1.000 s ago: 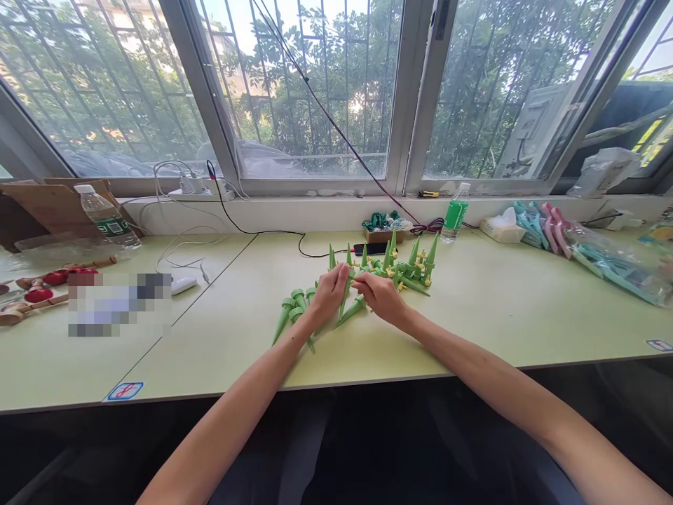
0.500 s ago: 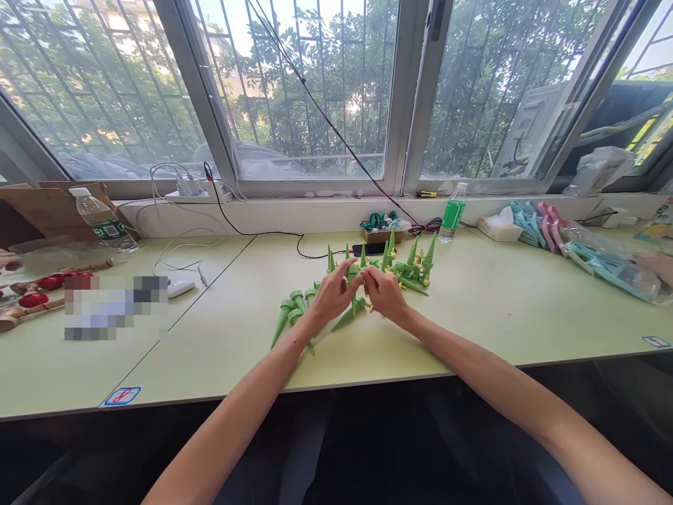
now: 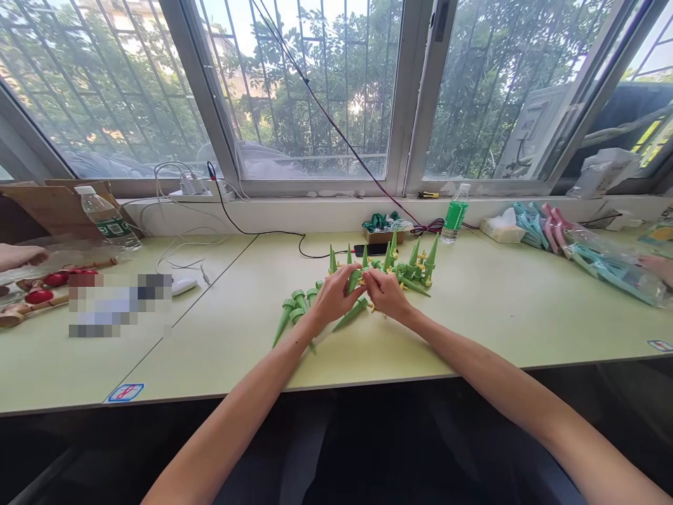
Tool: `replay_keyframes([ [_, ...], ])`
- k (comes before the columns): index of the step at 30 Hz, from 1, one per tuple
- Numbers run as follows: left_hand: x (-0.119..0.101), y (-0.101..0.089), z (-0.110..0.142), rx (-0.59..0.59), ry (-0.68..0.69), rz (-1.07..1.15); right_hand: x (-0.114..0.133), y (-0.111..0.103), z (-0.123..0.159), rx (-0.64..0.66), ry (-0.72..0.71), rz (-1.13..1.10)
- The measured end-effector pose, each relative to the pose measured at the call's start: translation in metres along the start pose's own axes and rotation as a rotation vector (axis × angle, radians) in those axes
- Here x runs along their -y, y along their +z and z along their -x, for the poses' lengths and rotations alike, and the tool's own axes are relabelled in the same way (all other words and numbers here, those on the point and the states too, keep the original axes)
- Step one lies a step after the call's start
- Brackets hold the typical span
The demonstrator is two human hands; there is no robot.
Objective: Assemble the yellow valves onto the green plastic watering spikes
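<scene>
My left hand (image 3: 336,293) is closed around a green plastic watering spike (image 3: 354,280) over the middle of the table. Close beside it, my right hand (image 3: 388,293) pinches at the spike's end, where a bit of yellow shows; its fingertips hide most of that small piece. Several more green watering spikes (image 3: 297,301) lie to the left of my left hand, partly behind its wrist. One loose spike (image 3: 351,313) rests under my hands. Behind and to the right, several spikes with yellow valves (image 3: 428,263) stand point up or lie on their sides.
A phone (image 3: 371,250) on a cable and a small box (image 3: 386,228) are behind the spikes. A water bottle (image 3: 455,214) and a tissue box (image 3: 502,228) stand near the window. Wrapped hangers (image 3: 604,270) lie right. Another person's hand (image 3: 21,257) is at far left, another (image 3: 657,266) far right.
The spike in my left hand has turned from pointing down to a slant, and its tip no longer shows below my fingers. The other person's hand at far left reaches further into view.
</scene>
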State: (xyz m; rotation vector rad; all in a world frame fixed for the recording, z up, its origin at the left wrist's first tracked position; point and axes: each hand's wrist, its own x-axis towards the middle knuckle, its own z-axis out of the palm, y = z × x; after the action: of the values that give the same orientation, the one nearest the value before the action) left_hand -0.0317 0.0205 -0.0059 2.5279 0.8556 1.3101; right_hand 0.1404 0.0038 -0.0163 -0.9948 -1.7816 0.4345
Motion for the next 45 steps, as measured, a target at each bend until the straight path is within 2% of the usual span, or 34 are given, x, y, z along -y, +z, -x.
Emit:
replay_keyframes([
  [8,-0.005,-0.002,0.0,-0.002,-0.029,-0.069,0.008,-0.001,0.002,-0.016,-0.047,0.069],
  [17,-0.01,0.0,0.0,0.001,-0.072,-0.022,0.018,-0.004,0.004,0.091,-0.007,-0.014],
  [26,-0.008,0.003,0.001,-0.004,-0.037,0.062,0.015,0.0,0.004,0.176,0.094,-0.261],
  [33,-0.005,0.005,0.003,0.031,-0.061,0.089,0.012,0.004,-0.001,0.274,0.318,-0.613],
  [36,-0.007,0.004,0.003,0.047,-0.071,0.101,0.013,0.004,-0.002,0.315,0.392,-0.69],
  [39,-0.01,0.003,0.001,0.054,-0.08,0.12,0.015,0.004,-0.002,0.287,0.409,-0.68],
  [45,-0.01,0.001,-0.001,0.001,-0.092,0.046,0.015,0.006,-0.001,0.124,0.369,-0.602],
])
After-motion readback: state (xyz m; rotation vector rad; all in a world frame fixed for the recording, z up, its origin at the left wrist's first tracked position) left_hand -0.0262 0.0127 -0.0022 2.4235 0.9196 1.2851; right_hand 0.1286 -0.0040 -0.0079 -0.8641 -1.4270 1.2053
